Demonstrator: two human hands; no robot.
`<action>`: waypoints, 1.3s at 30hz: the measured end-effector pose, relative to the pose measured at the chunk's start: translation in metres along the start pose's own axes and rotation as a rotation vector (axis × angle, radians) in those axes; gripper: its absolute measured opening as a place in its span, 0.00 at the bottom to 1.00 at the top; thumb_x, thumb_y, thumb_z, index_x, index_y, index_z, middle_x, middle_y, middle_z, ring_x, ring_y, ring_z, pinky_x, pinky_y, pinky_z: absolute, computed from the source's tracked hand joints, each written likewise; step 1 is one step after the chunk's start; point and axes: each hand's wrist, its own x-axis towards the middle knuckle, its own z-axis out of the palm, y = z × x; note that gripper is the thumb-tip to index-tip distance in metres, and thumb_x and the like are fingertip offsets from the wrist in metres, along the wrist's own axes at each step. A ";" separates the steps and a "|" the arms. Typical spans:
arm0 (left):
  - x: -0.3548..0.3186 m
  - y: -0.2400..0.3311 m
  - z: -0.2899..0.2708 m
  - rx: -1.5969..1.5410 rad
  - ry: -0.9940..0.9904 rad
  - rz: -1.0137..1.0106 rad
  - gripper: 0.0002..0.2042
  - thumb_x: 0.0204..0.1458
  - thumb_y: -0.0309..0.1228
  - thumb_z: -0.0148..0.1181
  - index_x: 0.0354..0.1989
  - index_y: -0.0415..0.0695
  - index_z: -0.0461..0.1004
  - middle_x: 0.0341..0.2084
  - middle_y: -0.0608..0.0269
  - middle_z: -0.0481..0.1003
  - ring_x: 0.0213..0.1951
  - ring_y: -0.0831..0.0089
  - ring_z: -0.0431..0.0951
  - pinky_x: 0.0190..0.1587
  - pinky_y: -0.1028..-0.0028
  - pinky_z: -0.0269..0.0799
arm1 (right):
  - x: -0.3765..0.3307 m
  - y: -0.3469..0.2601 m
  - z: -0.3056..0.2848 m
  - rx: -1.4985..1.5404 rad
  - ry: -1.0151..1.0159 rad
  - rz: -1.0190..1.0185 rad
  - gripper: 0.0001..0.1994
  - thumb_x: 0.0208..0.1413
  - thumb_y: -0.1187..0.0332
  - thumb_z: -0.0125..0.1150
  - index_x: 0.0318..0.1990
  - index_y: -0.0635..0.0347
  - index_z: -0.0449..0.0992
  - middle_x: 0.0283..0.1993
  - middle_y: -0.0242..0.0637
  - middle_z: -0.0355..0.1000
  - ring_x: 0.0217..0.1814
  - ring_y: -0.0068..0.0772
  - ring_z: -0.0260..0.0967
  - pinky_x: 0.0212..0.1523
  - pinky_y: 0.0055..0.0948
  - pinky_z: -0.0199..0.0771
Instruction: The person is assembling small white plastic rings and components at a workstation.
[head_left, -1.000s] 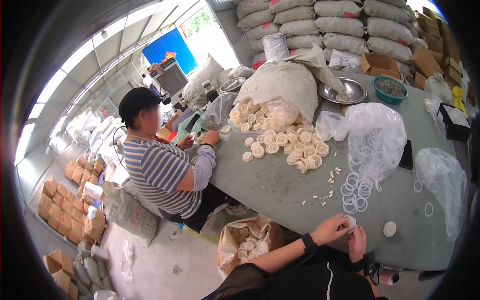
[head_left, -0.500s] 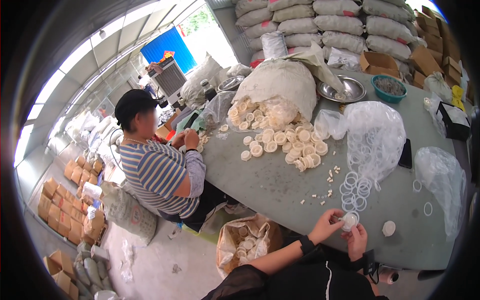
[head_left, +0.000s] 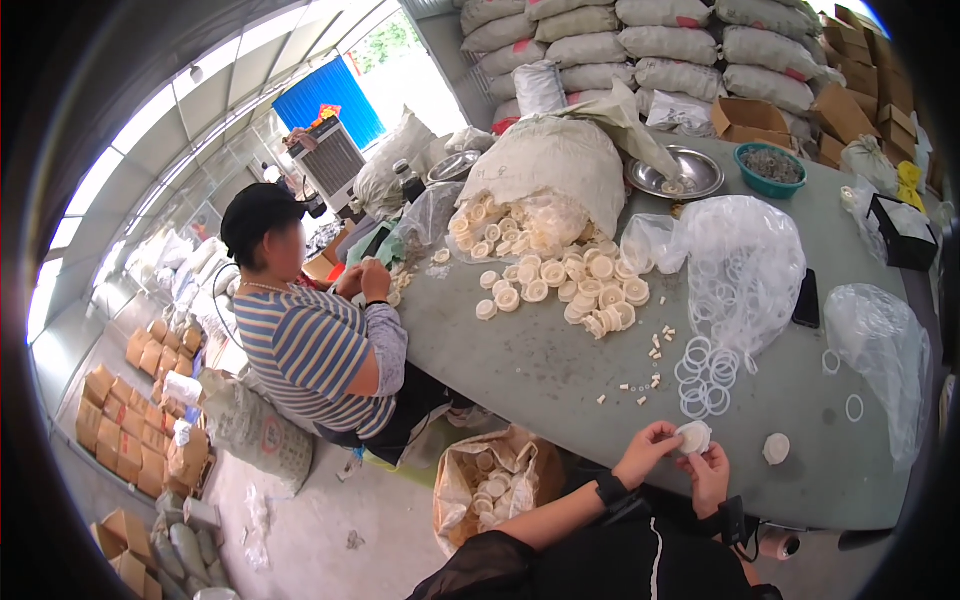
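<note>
A round cream plastic cap (head_left: 694,437) is pinched between my two hands at the table's near edge. My left hand (head_left: 645,456) grips its left side with thumb and fingers. From below and the right, my right hand (head_left: 709,476) closes on the same cap. Whether a ring sits around it is too small to tell. Another cream cap (head_left: 776,449) lies alone to the right. Just beyond my hands are loose translucent rings (head_left: 704,375), spilling from a clear plastic bag (head_left: 750,265). Small cream pieces (head_left: 656,353) lie scattered to their left.
A heap of cream caps (head_left: 600,285) spills from a large woven sack (head_left: 560,170). A co-worker (head_left: 310,330) sits at the left, hands together. Toward the right are a phone (head_left: 807,298) and a clear bag (head_left: 880,360). An open sack of caps (head_left: 497,490) stands below the table.
A ring that stuck out past the cap's far edge no longer shows apart from it. The cap is turned slightly in my fingers, and the whole view has shifted a little.
</note>
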 end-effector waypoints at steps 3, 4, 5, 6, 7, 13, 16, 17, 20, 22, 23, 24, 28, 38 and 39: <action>-0.004 0.009 -0.001 -0.122 0.063 -0.100 0.09 0.48 0.32 0.55 0.35 0.43 0.68 0.27 0.71 0.69 0.29 0.85 0.68 0.31 0.85 0.63 | -0.003 -0.005 0.007 0.071 -0.013 -0.006 0.07 0.49 0.79 0.49 0.37 0.63 0.64 0.34 0.39 0.68 0.30 0.29 0.69 0.33 0.27 0.71; -0.007 0.015 -0.001 -0.174 0.006 -0.167 0.08 0.48 0.32 0.55 0.35 0.44 0.67 0.24 0.72 0.68 0.24 0.86 0.66 0.26 0.86 0.59 | -0.004 -0.005 0.006 0.072 -0.011 -0.007 0.07 0.49 0.79 0.49 0.37 0.63 0.64 0.34 0.39 0.68 0.30 0.29 0.69 0.33 0.27 0.71; -0.009 0.017 0.000 -0.227 -0.050 -0.234 0.08 0.49 0.33 0.54 0.34 0.44 0.67 0.21 0.74 0.67 0.20 0.87 0.64 0.20 0.87 0.56 | -0.005 -0.005 0.003 0.105 -0.032 0.002 0.07 0.50 0.78 0.48 0.37 0.64 0.64 0.34 0.39 0.68 0.29 0.29 0.68 0.32 0.28 0.71; -0.009 0.016 -0.001 -0.227 -0.051 -0.234 0.08 0.49 0.33 0.54 0.34 0.44 0.67 0.21 0.74 0.67 0.20 0.87 0.64 0.20 0.87 0.56 | -0.006 -0.005 0.002 0.138 -0.055 0.010 0.06 0.51 0.76 0.47 0.37 0.64 0.63 0.33 0.39 0.68 0.28 0.29 0.68 0.31 0.29 0.71; -0.010 0.013 -0.001 -0.287 -0.066 -0.206 0.07 0.49 0.33 0.53 0.33 0.44 0.67 0.18 0.75 0.65 0.16 0.88 0.60 0.17 0.87 0.52 | -0.007 -0.007 0.002 0.137 -0.052 0.010 0.06 0.51 0.76 0.47 0.37 0.64 0.63 0.33 0.39 0.68 0.28 0.29 0.68 0.31 0.29 0.71; -0.010 0.015 0.003 -0.483 -0.133 -0.224 0.07 0.51 0.31 0.50 0.35 0.43 0.67 0.14 0.76 0.62 0.11 0.89 0.54 0.14 0.87 0.44 | -0.006 -0.018 0.010 0.143 -0.159 0.113 0.14 0.56 0.65 0.38 0.41 0.67 0.65 0.31 0.39 0.67 0.23 0.27 0.64 0.27 0.28 0.68; -0.010 0.034 0.003 -0.402 -0.133 -0.281 0.07 0.50 0.30 0.50 0.34 0.41 0.68 0.16 0.75 0.64 0.11 0.91 0.54 0.13 0.89 0.45 | -0.005 -0.014 0.015 0.180 -0.153 0.178 0.13 0.56 0.64 0.39 0.37 0.64 0.68 0.33 0.36 0.68 0.33 0.26 0.66 0.30 0.27 0.68; -0.009 0.038 0.004 -0.301 -0.136 -0.305 0.06 0.50 0.30 0.51 0.33 0.41 0.69 0.18 0.73 0.68 0.15 0.90 0.62 0.16 0.89 0.54 | -0.001 -0.003 0.005 0.124 -0.190 0.117 0.12 0.55 0.65 0.42 0.37 0.64 0.68 0.34 0.34 0.68 0.36 0.24 0.66 0.33 0.23 0.67; -0.007 0.034 0.011 -0.200 -0.059 -0.245 0.05 0.49 0.28 0.53 0.32 0.41 0.70 0.23 0.69 0.72 0.25 0.82 0.71 0.28 0.83 0.68 | -0.001 -0.013 0.018 0.075 -0.162 0.262 0.10 0.56 0.65 0.41 0.34 0.61 0.68 0.33 0.31 0.67 0.34 0.20 0.65 0.35 0.21 0.66; -0.005 0.039 0.017 -0.183 -0.045 -0.227 0.06 0.49 0.28 0.53 0.32 0.40 0.70 0.24 0.68 0.72 0.26 0.82 0.72 0.28 0.83 0.67 | -0.002 -0.015 0.024 0.133 -0.138 0.259 0.12 0.56 0.64 0.42 0.36 0.63 0.68 0.33 0.31 0.67 0.33 0.20 0.66 0.34 0.20 0.66; -0.003 0.041 0.019 -0.160 -0.006 -0.188 0.06 0.49 0.29 0.54 0.32 0.39 0.70 0.25 0.67 0.72 0.26 0.82 0.72 0.28 0.84 0.67 | -0.002 -0.016 0.022 0.194 -0.146 0.265 0.13 0.57 0.62 0.43 0.38 0.64 0.68 0.34 0.31 0.68 0.32 0.20 0.66 0.33 0.19 0.67; -0.002 0.041 0.020 -0.161 -0.015 -0.196 0.06 0.49 0.29 0.54 0.32 0.39 0.70 0.25 0.67 0.72 0.26 0.82 0.72 0.28 0.84 0.67 | -0.002 -0.018 0.019 0.194 -0.135 0.261 0.13 0.57 0.62 0.43 0.38 0.64 0.68 0.34 0.31 0.68 0.32 0.20 0.66 0.33 0.19 0.67; 0.012 0.053 0.013 0.273 -0.073 -0.105 0.07 0.49 0.29 0.53 0.34 0.38 0.71 0.23 0.68 0.72 0.25 0.84 0.70 0.27 0.82 0.67 | 0.007 -0.027 -0.004 -0.011 -0.071 0.243 0.11 0.55 0.64 0.46 0.36 0.63 0.70 0.30 0.29 0.68 0.30 0.16 0.64 0.30 0.17 0.64; 0.136 0.108 -0.108 1.428 0.342 0.696 0.21 0.39 0.30 0.57 0.45 0.40 0.66 0.38 0.50 0.69 0.39 0.59 0.70 0.41 0.66 0.66 | 0.033 -0.121 -0.117 -0.835 0.476 -0.322 0.14 0.52 0.64 0.49 0.24 0.68 0.68 0.17 0.29 0.62 0.22 0.17 0.55 0.22 0.22 0.56; 0.140 0.108 -0.121 1.540 0.383 0.625 0.23 0.38 0.31 0.57 0.47 0.42 0.64 0.39 0.49 0.67 0.41 0.56 0.68 0.43 0.64 0.65 | 0.032 -0.122 -0.124 -0.834 0.474 -0.323 0.14 0.52 0.64 0.49 0.24 0.68 0.68 0.17 0.29 0.62 0.22 0.17 0.55 0.22 0.22 0.56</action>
